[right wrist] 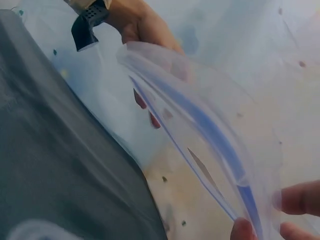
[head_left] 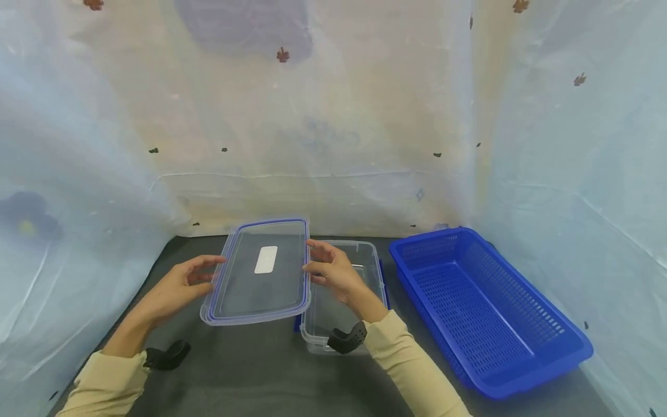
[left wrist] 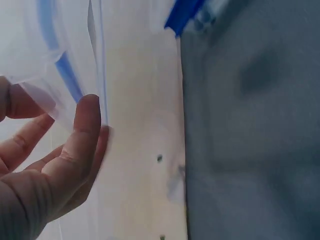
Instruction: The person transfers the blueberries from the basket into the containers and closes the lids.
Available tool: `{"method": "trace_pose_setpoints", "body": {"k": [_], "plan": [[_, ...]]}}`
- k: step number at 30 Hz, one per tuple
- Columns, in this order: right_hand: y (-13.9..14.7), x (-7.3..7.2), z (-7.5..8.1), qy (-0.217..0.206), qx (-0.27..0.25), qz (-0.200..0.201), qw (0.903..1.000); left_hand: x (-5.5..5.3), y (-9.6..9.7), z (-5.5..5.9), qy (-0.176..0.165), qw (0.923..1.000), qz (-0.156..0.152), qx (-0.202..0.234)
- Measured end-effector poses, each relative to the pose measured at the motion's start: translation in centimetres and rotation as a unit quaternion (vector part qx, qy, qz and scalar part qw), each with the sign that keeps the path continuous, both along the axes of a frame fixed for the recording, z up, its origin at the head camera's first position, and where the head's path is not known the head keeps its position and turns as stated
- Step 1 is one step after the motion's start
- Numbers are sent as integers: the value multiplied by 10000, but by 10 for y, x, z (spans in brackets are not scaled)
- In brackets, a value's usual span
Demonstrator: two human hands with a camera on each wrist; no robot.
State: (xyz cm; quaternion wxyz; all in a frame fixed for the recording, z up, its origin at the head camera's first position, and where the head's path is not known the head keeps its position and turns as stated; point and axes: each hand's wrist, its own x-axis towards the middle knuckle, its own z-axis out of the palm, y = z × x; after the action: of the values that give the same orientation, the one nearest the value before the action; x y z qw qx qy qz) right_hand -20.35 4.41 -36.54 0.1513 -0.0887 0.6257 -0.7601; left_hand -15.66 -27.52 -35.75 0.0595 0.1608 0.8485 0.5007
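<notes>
A clear plastic lid (head_left: 242, 298) with a blue seal and a white label (head_left: 266, 259) is held up, tilted, over the dark table. My left hand (head_left: 174, 288) pinches its left edge between thumb and fingers. At the opposite edge, my right hand (head_left: 337, 273) grips the lid with its fingertips. Below the right forearm stands a clear plastic food container (head_left: 333, 318), partly covered by the lid and that arm. Both wrist views show the lid (right wrist: 205, 122) nearly edge-on, with fingers on its rim.
To the right, a blue plastic basket (head_left: 469, 313) with perforated walls sits at an angle beside the container. Dark cloth (head_left: 245, 370) covers the table. A patterned plastic sheet (head_left: 333, 116) hangs behind and along both sides. Each wrist wears a black mount (head_left: 168, 355).
</notes>
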Motion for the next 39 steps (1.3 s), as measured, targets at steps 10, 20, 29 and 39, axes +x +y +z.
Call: {"method": "trace_pose_setpoints", "body": {"k": [10, 20, 29, 39], "plan": [[43, -17, 3, -86, -227, 139, 9996, -27, 30, -4, -271, 9965, -347, 716], [91, -23, 8, 175, 240, 348, 9990, -52, 63, -8, -689, 9881, -607, 1232], [130, -27, 13, 348, 518, 240, 9978, -68, 90, -1, -916, 9799, -940, 1502], [145, -37, 22, 858, 776, 101, 9932, -77, 110, 7, -485, 9763, -846, 1930]]}}
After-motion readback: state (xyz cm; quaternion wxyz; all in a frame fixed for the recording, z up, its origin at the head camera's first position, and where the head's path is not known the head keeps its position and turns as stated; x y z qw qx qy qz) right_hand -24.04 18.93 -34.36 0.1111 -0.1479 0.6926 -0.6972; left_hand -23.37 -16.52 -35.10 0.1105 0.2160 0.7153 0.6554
